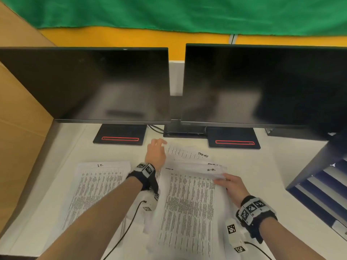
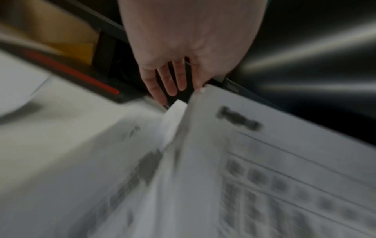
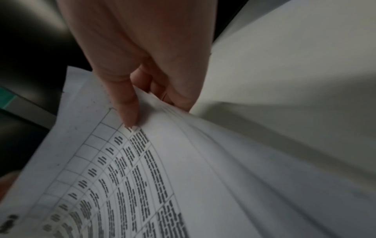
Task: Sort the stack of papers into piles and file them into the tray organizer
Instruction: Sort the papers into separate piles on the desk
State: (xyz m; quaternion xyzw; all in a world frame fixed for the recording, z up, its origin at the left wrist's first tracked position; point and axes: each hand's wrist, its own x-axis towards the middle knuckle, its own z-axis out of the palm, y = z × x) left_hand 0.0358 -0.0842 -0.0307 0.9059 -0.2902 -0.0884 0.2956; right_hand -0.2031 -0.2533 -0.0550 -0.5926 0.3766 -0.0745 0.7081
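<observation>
Forearms (image 1: 105,218) reach over the stack of papers (image 1: 187,212) on the white desk (image 1: 262,166). A second pile (image 1: 95,188) lies to its left, the blue tray organizer (image 1: 317,184) stands far right, and two dark monitors (image 1: 90,83) stand behind.

Left wrist view, blurred: the left hand (image 2: 173,64) shows three straight fingers (image 2: 171,83). The corner of the lifted sheets (image 2: 264,145) meets its thumb side; I cannot tell whether it pinches them.

Right wrist view: the right hand (image 3: 142,64) pinches the sheets' edge, thumb (image 3: 126,104) on top and fingers curled beneath.

Matt printed paper sheets (image 1: 187,199); glossy dark monitor screens (image 1: 90,81).
</observation>
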